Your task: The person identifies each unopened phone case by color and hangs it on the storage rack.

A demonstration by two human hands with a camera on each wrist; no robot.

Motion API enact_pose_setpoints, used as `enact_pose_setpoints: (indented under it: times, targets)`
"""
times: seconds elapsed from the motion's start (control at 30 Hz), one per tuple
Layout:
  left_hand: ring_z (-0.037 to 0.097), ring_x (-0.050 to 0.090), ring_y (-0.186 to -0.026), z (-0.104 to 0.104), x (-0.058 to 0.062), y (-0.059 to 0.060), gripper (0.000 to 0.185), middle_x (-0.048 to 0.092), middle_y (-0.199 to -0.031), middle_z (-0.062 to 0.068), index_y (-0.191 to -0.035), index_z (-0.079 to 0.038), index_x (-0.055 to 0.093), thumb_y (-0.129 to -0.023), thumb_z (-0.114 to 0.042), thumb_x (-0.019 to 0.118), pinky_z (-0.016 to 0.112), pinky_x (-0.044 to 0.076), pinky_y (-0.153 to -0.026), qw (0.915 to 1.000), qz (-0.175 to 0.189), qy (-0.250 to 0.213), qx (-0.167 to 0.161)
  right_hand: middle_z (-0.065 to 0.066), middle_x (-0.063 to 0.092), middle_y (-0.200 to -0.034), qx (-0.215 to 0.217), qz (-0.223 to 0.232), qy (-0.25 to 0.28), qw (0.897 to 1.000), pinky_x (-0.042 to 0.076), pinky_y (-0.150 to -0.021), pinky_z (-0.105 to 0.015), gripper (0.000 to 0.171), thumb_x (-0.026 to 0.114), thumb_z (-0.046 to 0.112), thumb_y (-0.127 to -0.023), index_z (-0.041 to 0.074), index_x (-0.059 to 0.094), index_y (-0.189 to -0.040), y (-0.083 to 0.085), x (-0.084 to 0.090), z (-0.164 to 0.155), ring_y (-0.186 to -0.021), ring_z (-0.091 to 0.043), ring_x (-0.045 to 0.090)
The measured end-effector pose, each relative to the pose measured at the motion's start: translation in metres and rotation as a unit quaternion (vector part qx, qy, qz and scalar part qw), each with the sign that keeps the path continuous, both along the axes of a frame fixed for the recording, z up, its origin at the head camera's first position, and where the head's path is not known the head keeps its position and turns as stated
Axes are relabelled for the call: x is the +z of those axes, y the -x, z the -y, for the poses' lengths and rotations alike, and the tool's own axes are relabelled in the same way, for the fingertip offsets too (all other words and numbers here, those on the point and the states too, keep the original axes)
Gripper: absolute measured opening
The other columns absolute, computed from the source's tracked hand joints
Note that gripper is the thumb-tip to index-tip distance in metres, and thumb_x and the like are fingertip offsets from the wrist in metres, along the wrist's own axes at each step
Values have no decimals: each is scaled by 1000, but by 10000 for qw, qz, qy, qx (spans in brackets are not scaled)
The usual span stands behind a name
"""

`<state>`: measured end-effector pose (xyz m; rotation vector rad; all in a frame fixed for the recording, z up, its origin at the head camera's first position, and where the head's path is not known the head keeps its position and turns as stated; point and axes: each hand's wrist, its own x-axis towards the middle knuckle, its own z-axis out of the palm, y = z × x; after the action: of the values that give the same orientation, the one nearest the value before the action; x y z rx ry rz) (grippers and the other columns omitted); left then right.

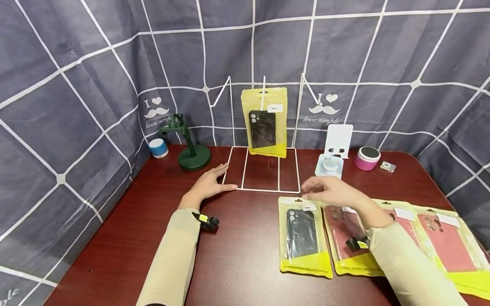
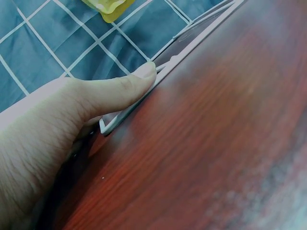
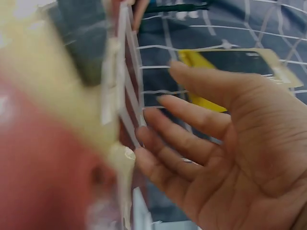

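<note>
White wire display rack (image 1: 264, 190), bang in the centre, base flat along the dark reddish-brown wooden counter (image 1: 237, 246), uprights close to the grey, white-gridded curtain (image 1: 172, 55)! At the front left corner, the left hand (image 1: 208, 182): fingers extended and relaxed, thumb laid along the front wire, no fist round anything. Probably there to steady so slight a frame against a slide or tip.

Up on the white middle prong (image 1: 263, 85), a yellow-edged plastic pouch with a black phone case inside (image 1: 264, 127), hung by the slot in its top edge. Neat, that slot: likely the reason for such a straight, face-out hang.

Over to the right hand (image 1: 331, 191), above the row on the counter: palm free, fingers loosely curved, nothing gripped. Contact with the plastic below? Impossible to tell.

And beneath, a flat yellow-bottomed pouch with a dark phone case (image 1: 305, 238), then three yellow pouches with red phone cases (image 1: 453, 246), side by side, slots towards the rack. Convenient layout, presumably: top edges within easy reach.

Off to the left, a dark green round-based stand (image 1: 194, 158); to the right, a white phone holder (image 1: 338, 140). Set aside, perhaps, for elbow room.
</note>
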<state>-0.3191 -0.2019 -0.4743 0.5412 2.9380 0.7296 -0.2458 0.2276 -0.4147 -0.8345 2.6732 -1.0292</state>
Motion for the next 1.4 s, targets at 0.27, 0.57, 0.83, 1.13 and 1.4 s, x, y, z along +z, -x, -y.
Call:
enact_pose_setpoints:
  times: [0.27, 0.57, 0.83, 1.13, 1.4]
  targets:
    - [34, 26, -150, 1, -2, 2, 109, 28, -164, 1, -159, -24, 34, -73, -84, 63, 50, 24, -120, 9999, -87, -73, -36, 2, 66, -103, 262, -57, -526, 9983, 54, -84, -38, 40, 84, 35, -83, 11, 70, -112, 1, -18, -7, -97, -22, 61]
    - [34, 26, -150, 3, -2, 2, 109, 28, -164, 0, -159, -25, 34, -73, -85, 62, 51, 24, -120, 9999, -76, -70, -14, 3, 61, -94, 374, 256, -757, 9961, 45, -74, -32, 34, 83, 38, -83, 15, 68, -102, -1, -17, -4, -83, -16, 52]
    - [35, 27, -149, 2, -2, 2, 108, 28, -164, 1, -159, -24, 34, -73, -85, 62, 51, 24, -120, 9999, -122, -91, -30, 6, 59, -86, 574, 55, -620, 9964, 42, -66, -26, 10, 74, 21, -92, 15, 67, -95, -2, -17, -4, -72, -9, 49]
    - [33, 26, -150, 2, -3, 2, 109, 27, -165, 0, -159, -26, 33, -73, -85, 62, 50, 23, -121, 10000, -42, -15, 13, 8, 61, -77, 389, -124, -329, 9986, 41, -59, -26, 4, 73, 17, -94, 15, 69, -92, -1, -18, -2, -63, -8, 49]
    - [34, 26, -150, 1, -2, 2, 107, 27, -165, 0, -159, -24, 33, -74, -83, 63, 50, 23, -120, 10000, -51, 23, -18, 5, 58, -70, -509, -49, 294, 9983, 44, -53, -29, 4, 72, 27, -95, 24, 72, -97, -4, -8, 1, -62, -14, 52]
